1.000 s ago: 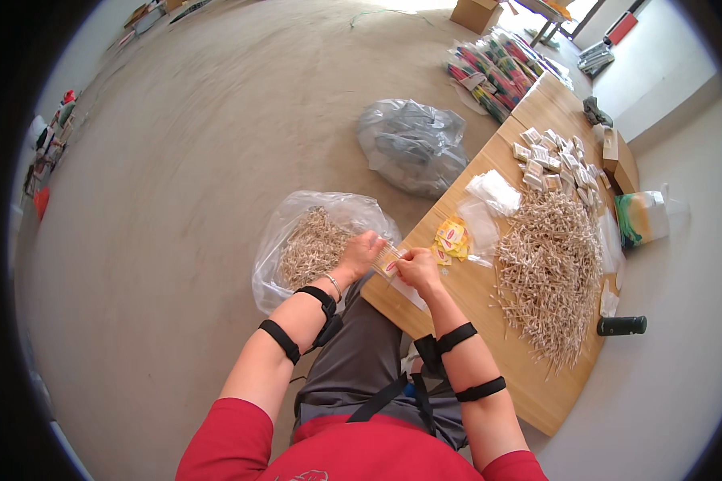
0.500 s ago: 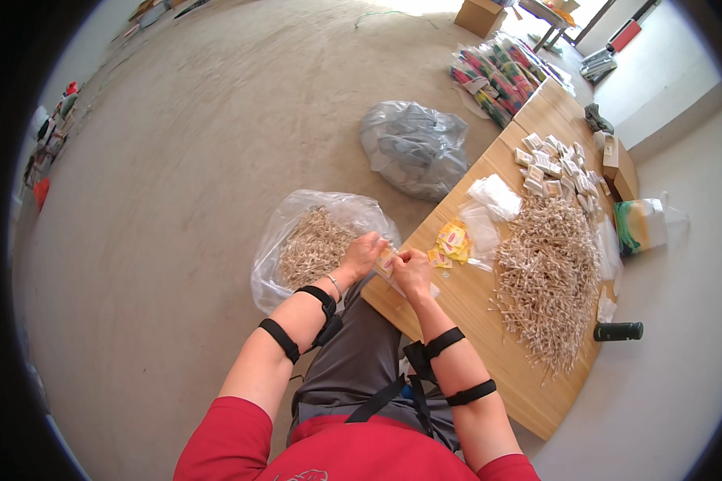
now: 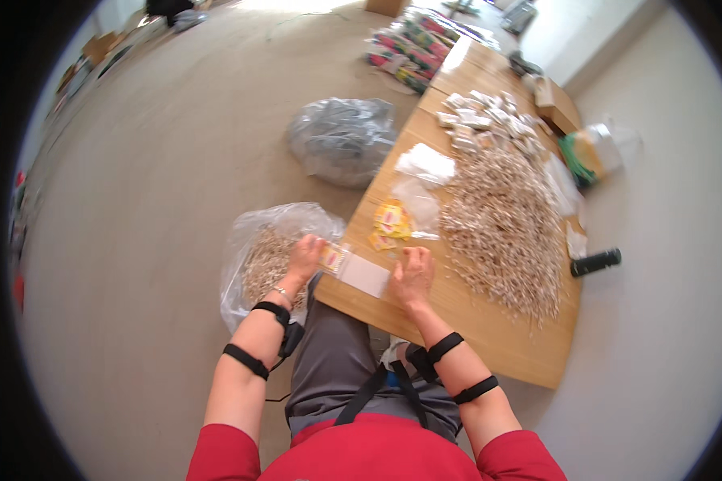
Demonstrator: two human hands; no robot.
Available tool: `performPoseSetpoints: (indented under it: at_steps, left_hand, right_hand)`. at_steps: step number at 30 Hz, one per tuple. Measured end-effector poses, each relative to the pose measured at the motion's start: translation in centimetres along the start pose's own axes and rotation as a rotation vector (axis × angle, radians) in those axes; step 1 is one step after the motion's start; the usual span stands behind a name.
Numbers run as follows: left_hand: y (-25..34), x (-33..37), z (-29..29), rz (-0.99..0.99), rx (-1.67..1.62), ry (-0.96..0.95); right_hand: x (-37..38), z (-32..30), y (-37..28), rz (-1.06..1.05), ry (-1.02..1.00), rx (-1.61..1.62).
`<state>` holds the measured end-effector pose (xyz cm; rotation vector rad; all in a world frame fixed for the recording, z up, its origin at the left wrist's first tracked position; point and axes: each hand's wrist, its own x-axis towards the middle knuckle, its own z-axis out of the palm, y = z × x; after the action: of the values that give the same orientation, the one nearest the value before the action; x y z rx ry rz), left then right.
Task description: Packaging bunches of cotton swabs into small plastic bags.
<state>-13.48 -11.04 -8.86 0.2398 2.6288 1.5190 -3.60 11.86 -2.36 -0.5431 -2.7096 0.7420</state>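
Note:
My left hand [image 3: 303,258] is closed on a small flat packet of cotton swabs [image 3: 334,258] with a yellow and red label, held at the table's near left corner. A flat whitish rectangle [image 3: 365,276] lies beside the packet. Just to its right, my right hand [image 3: 413,275] rests over the table with curled fingers; whatever they may pinch is hidden. Beyond the hands lie several yellow label cards [image 3: 391,220], clear plastic bags [image 3: 416,204] and a stack of white bags [image 3: 427,164]. A large heap of loose cotton swabs [image 3: 505,228] covers the table's middle.
Small white packs [image 3: 477,116] pile up behind the heap on the wooden table [image 3: 489,353]. A dark cylinder [image 3: 596,262] lies at the right edge by the wall. On the floor are a clear bag of swabs [image 3: 237,276] and a grey plastic bag [image 3: 341,140].
My right hand has come off the packet and moved right, uncovering the whitish rectangle. My left hand still grips the packet. The view has turned, shifting the table leftward.

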Motion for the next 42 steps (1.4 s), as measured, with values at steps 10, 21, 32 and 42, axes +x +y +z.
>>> performPoseSetpoints:
  at_steps: [10,21,32,42]
  left_hand:
    - [3.3,-0.1,-1.2,-0.041,0.269,0.231]
    - [12.2,-8.4,10.1,0.538,0.191,-0.134]
    - [10.7,-8.6,12.3,0.554,0.229,-0.172]
    - [14.0,-9.5,12.4,0.673,0.426,0.002]
  right_hand:
    - [-2.6,-7.1,13.0,-0.003,0.29,-0.263]
    - [-5.4,-3.6,8.7,-0.321,0.087,0.043]
    - [-5.0,-9.3,13.5,-0.208,0.1,-0.038]
    - [-6.5,-6.2,9.8,-0.267,0.065,0.024]
